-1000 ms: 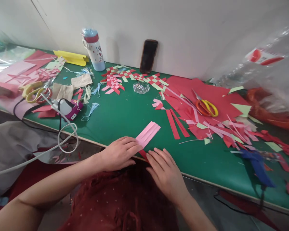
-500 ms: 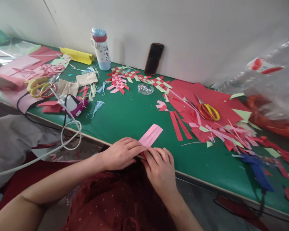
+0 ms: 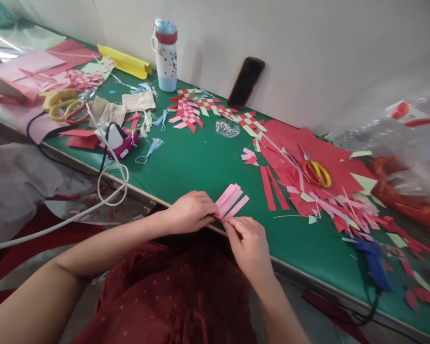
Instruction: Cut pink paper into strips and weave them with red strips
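Pink paper strips [image 3: 231,198] fan out beyond my fingertips at the table's front edge. My left hand [image 3: 193,211] pinches their near end, its fingers closed. From the other side my right hand [image 3: 247,238] is closed on the same end, thumb and forefinger pressed together. A bit of darker red paper shows between the two hands; most of it is hidden by my fingers. Two red paper strips [image 3: 272,188] lie on the green table [image 3: 193,162] to the right of the pink ones.
Red-handled scissors [image 3: 316,172] rest on red sheets amid paper scraps. A blue glue gun [image 3: 374,265] lies at the right edge. Behind are a dish of beads [image 3: 227,128], a phone [image 3: 246,82] and a bottle [image 3: 166,57]. Another person's hand [image 3: 5,91] is at far left.
The pink strips have spread apart, one now separated at the right. My hands have drawn slightly apart. The camera view has shifted a little.
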Motion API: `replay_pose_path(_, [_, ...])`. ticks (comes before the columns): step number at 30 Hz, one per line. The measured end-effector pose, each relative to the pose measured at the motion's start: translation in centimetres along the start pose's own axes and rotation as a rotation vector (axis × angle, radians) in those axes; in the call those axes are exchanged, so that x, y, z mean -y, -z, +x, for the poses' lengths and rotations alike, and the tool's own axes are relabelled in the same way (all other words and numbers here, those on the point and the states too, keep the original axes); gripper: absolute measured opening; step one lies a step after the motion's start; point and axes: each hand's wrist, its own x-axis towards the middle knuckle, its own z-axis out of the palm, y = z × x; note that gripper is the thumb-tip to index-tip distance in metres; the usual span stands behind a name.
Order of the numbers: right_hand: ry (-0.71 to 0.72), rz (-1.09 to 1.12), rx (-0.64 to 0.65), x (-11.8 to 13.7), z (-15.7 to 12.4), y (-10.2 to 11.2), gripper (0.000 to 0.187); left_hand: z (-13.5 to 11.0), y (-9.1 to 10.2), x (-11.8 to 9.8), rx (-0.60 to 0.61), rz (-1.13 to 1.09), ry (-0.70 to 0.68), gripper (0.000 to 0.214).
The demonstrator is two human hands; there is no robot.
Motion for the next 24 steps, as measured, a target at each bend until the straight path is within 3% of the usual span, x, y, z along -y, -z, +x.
replay_pose_path(10, [0.043, -0.033, 0.024, -0.4, 1.5, 0.3, 0.03, 1.0, 0.6, 0.7, 0.006, -0.019, 0.007, 0.008])
replay_pose_path(16, [0.07, -0.071, 0.005, -0.2, 0.9, -0.1, 0.03, 0.5, -0.5, 0.7, -0.073, 0.059, -0.011, 0.009])
replay_pose_path(24, [0.124, -0.198, -0.113, 0.4, 0.1, 0.2, 0.017, -0.3, -1.6, 0.4, -0.187, 0.203, -0.085, 0.022])
